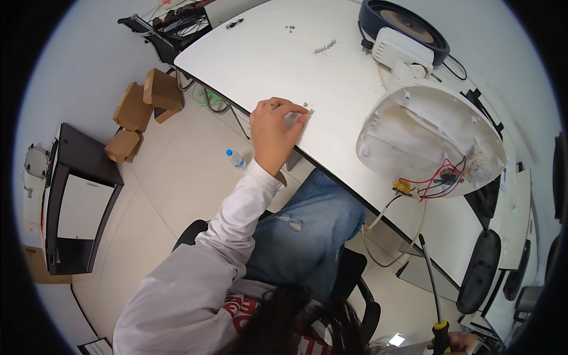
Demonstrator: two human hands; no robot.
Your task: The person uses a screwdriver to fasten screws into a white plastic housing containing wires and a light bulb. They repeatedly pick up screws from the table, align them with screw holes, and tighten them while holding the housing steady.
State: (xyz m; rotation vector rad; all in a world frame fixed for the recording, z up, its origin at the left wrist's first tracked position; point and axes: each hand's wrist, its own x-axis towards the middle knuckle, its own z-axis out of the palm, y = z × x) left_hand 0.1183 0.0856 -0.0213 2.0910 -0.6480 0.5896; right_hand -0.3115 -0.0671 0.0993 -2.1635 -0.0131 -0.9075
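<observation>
My left hand point(275, 133) is over the near edge of the white table. Its thumb and index finger pinch a small screw point(311, 111), and another small screw point(305, 105) lies just beyond the fingertips. At the lower right, my right hand point(462, 342) grips a screwdriver point(441, 337) by its black and yellow handle, the shaft pointing up. On the right of the table rests an open white plastic housing point(390, 133), its hollow inside showing. Red, blue and black wires point(441, 180) spill from it beside a yellow taped bundle point(402, 187).
A row of small screws point(325, 47) and a few loose ones point(290, 28) lie farther back on the table point(260, 65). Behind the housing is a round dark blue part point(408, 21). A white cable point(378, 257) hangs over the edge. Cardboard boxes point(133, 109) and a bottle point(235, 158) stand on the floor.
</observation>
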